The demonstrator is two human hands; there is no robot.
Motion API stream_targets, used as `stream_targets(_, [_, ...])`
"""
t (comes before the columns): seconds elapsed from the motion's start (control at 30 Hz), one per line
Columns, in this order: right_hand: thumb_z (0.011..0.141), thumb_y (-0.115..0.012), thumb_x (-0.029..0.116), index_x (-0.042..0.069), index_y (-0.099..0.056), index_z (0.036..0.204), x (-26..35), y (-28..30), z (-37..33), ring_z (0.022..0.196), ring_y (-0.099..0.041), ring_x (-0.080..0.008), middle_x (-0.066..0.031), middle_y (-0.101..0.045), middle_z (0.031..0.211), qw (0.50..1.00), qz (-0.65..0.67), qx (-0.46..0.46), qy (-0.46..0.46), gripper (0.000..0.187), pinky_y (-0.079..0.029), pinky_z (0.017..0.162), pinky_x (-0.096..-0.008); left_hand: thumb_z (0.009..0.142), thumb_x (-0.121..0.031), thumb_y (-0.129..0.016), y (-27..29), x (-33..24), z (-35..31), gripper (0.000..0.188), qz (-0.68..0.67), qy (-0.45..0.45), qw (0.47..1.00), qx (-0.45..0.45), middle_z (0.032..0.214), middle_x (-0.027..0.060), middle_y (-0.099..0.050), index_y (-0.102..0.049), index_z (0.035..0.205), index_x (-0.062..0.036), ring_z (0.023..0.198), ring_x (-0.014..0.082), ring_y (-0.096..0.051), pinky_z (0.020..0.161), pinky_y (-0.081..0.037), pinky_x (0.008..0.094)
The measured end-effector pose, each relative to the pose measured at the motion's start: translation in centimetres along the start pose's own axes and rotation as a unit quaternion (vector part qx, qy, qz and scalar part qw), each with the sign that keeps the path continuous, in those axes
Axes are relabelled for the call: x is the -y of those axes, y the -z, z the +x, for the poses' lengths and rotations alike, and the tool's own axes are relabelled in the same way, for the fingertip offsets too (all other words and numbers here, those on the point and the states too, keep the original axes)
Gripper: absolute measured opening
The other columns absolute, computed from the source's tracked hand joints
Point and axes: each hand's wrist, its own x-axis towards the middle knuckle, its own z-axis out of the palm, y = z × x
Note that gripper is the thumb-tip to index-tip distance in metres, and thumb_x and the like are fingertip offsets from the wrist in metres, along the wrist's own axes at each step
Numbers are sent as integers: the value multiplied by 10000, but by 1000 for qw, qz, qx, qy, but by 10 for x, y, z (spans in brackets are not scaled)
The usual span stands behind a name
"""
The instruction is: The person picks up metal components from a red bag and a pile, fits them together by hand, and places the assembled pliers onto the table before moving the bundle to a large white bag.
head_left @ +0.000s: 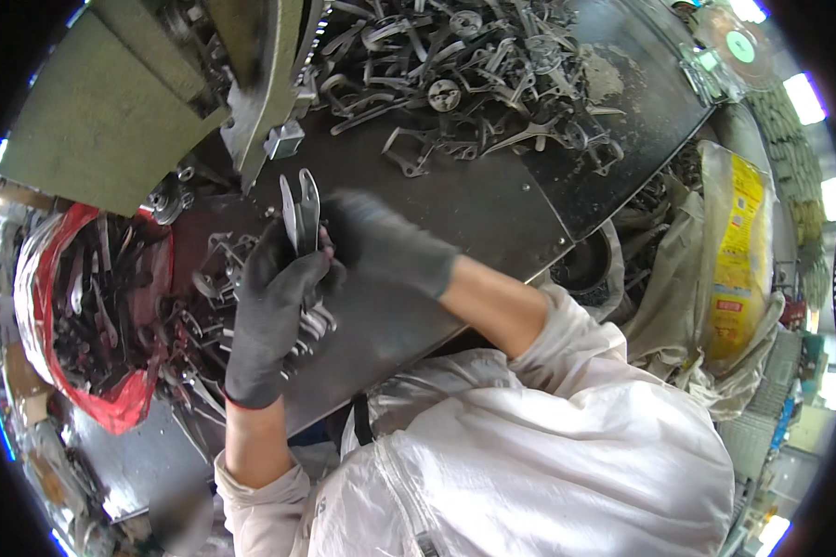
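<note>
My left hand [271, 311], in a dark grey glove, is closed round a shiny metal casting [303, 215] with two long flat arms pointing up and away from me. My right hand [381, 239], gloved the same way, is just to the right of that casting. Motion smears its fingers, so I cannot tell whether it touches or grips the piece. Below and beside my left hand, several similar castings [314, 327] lie on the dark metal tabletop [409, 302]. Just beyond the casting's tips is a machine with a curved guard [267, 93] and a small metal block [284, 139].
A large heap of loose metal castings [437, 65] covers the far part of the table. At the left, a red-lined sack [121, 408] holds more pieces. A white and yellow sack [736, 251] and a round dark container [587, 260] stand at the right beyond the table edge.
</note>
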Motion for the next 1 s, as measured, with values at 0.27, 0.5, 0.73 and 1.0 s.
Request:
stream_targets(0.27, [999, -622, 362, 66, -678, 1248, -61, 239, -76, 971, -698, -406, -228, -726, 1014, 882, -347, -116, -296, 391, -559, 851, -464, 875, -78, -575, 46, 71, 17, 189, 432, -92, 880, -176, 860, 287, -601, -540, 998, 60, 795, 455, -588, 731, -472, 501])
stream_targets(0.5, [958, -712, 407, 9, -661, 1231, -63, 190, -75, 972, -719, -316, -202, -729, 1042, 918, -139, -216, -303, 486, -560, 896, -430, 867, -113, -625, 49, 88, 21, 199, 412, -61, 896, -157, 883, 286, -610, -550, 911, 67, 834, 434, -604, 752, -464, 498])
stream_targets(0.73, [954, -680, 51, 29, -620, 1211, 26, 134, -56, 772, -676, -156, -124, -691, 1052, 971, -116, -194, -76, 265, -556, 673, -323, 883, -138, -651, 105, 100, 47, 262, 369, -46, 896, -241, 923, 293, -632, -604, 1003, 90, 811, 409, -611, 745, -483, 465])
stream_targets(1.0, [972, -631, 66, -49, -557, 1273, 48, 60, 28, 761, -672, -125, -83, -707, 1003, 864, 412, -1, -289, 330, -537, 618, -270, 1032, -555, -531, 65, 59, 13, 613, 21, 2, 982, -190, 926, 24, -638, -643, 1191, 27, 794, 124, -610, 695, -497, 304])
